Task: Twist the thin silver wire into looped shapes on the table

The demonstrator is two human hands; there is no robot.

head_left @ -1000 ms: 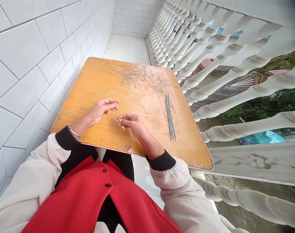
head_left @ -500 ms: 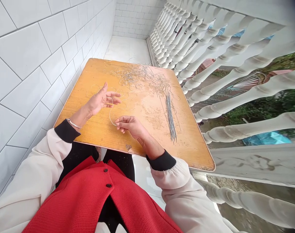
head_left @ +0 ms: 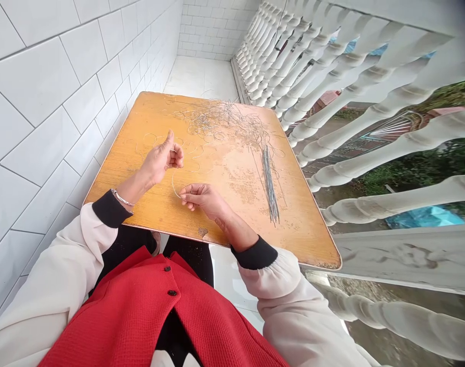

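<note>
A thin pale wire (head_left: 173, 184) curves between my two hands over the near left part of the wooden table (head_left: 225, 224). My right hand (head_left: 205, 200) pinches its lower end between thumb and fingertips. The upper end runs into my left hand (head_left: 160, 159), whose fingers are curled in around it while the thumb points up. Part of the wire is hidden by those fingers. Several loose bent wires (head_left: 196, 153) lie just beyond my left hand.
A tangled heap of wire (head_left: 221, 118) covers the table's far side. A bundle of straight grey wires (head_left: 269, 186) lies to the right. White tiled wall (head_left: 83, 66) stands close on the left, a white baluster railing (head_left: 370, 117) on the right.
My left hand's fingers, stretched out before, have curled inward at the wire. My right hand keeps its pinch in almost the same spot.
</note>
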